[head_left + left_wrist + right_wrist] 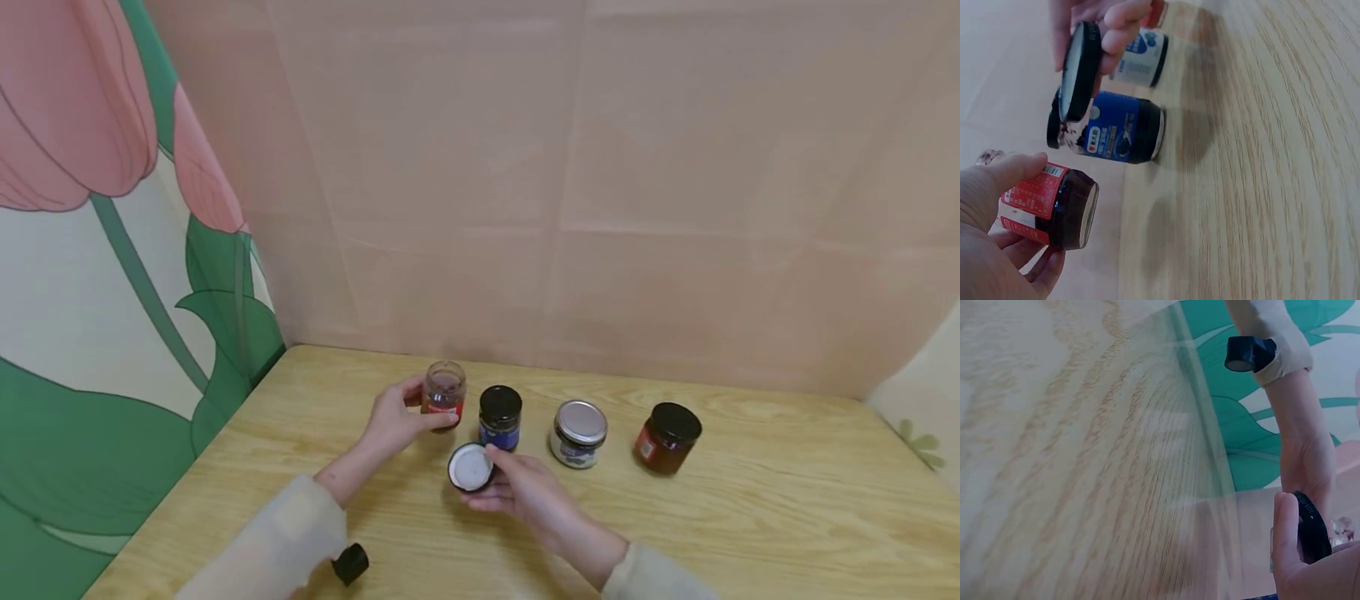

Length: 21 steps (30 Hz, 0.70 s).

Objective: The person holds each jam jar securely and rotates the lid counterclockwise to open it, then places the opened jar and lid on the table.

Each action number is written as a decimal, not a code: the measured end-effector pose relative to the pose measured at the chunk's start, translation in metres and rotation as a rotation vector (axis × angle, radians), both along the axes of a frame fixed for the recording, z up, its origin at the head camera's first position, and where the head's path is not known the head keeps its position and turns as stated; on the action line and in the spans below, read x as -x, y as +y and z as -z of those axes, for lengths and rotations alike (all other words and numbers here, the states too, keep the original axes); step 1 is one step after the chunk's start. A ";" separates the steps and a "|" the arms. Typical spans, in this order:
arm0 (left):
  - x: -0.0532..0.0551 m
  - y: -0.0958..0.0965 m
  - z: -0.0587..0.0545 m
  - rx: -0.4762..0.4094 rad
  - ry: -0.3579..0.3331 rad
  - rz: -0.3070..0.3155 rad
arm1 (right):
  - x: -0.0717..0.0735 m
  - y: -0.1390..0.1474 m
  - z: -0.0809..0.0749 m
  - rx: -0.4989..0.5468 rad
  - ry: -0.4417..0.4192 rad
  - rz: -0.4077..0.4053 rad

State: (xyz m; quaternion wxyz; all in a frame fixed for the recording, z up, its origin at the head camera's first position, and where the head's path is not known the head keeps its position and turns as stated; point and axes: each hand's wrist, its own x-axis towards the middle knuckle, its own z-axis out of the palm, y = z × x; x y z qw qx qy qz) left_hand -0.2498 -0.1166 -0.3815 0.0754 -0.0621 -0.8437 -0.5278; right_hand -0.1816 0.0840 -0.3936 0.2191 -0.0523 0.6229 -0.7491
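Observation:
My left hand (392, 423) grips a lidless glass jar (444, 398) with a red label and dark contents; its thumb lies across the label in the left wrist view. The jar is held above the table, its base off the surface. My right hand (538, 497) pinches a black screw lid (471, 467), its white inner side turned toward the head view. That lid is apart from the jar, nearer to me and to the right. Just behind the lid stands a blue-labelled jar (1113, 128) with a black lid.
Right of the blue-labelled jar are a squat jar (580, 433) with a silvery lid and a red-labelled jar (667, 439) with a dark lid. All stand on a wood-grain table (787, 500). A pinkish cloth (562, 192) hangs behind. A black device (1250, 355) sits at the left sleeve.

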 end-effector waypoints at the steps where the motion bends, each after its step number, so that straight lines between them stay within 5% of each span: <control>1: 0.000 0.000 0.001 0.007 -0.002 -0.006 | 0.000 -0.001 0.000 -0.008 0.001 -0.001; 9: 0.006 -0.002 0.004 -0.002 -0.055 -0.056 | 0.009 -0.009 0.007 -0.114 -0.027 0.064; 21: 0.009 -0.006 0.008 0.081 -0.040 -0.122 | 0.017 -0.029 0.017 -0.131 -0.013 -0.027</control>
